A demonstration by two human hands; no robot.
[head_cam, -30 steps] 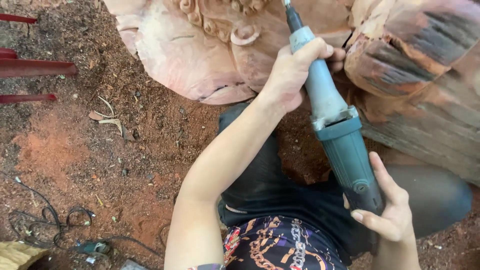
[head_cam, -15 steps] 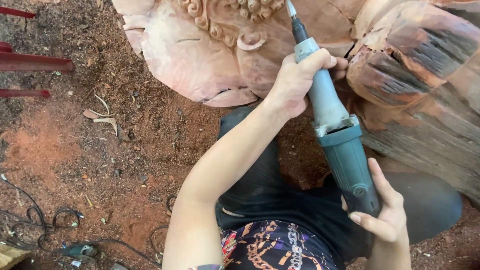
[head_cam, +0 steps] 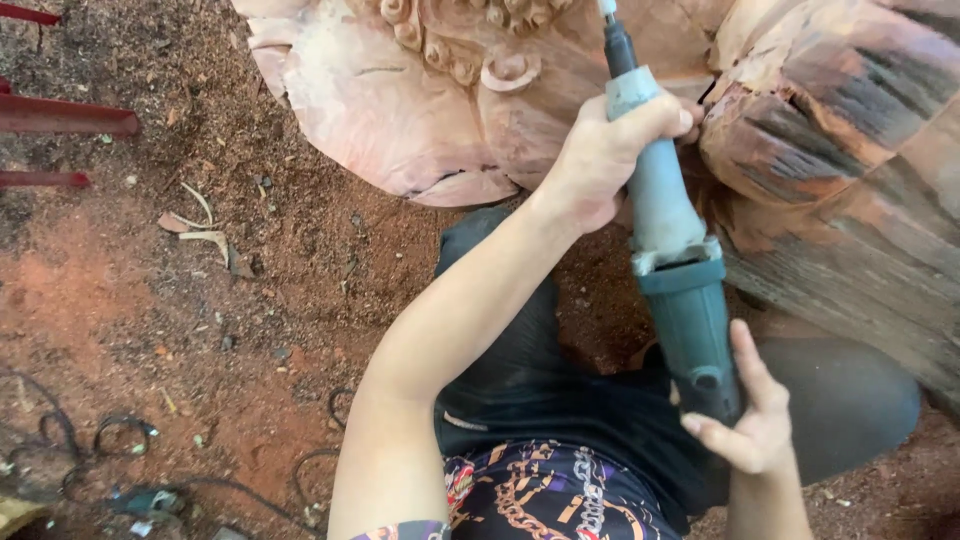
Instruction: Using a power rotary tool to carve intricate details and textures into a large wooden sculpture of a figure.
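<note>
The left hand (head_cam: 605,150) is wrapped tightly round the pale grey neck of a die grinder (head_cam: 668,240), fingers curled over the top and thumb underneath, close to the far end where the slim black collet runs up out of view. The right hand (head_cam: 750,420) sits at the near end of the tool, on its dark green body, with the fingers loosely spread and cupping it from the right rather than clenched. The grinder slants from near right to far centre, and its tip meets the wood carving (head_cam: 430,110), a large reddish block with curled relief shapes, at the very top edge of the frame (the point of contact itself is cut off, so I cannot tell exactly where the bit bites).

To do this step well, the front hand should steer and the rear hand should only steady, which is roughly how they sit now. Light, repeated passes would probably suit the fine curls better than pressure. The rough bark-like wood block (head_cam: 840,170) to the right lies just beside the knuckles, so a slip that way could scrape them. Cables (head_cam: 120,440) trail across the sawdust-covered ground (head_cam: 200,320) at near left, well apart from the work.
</note>
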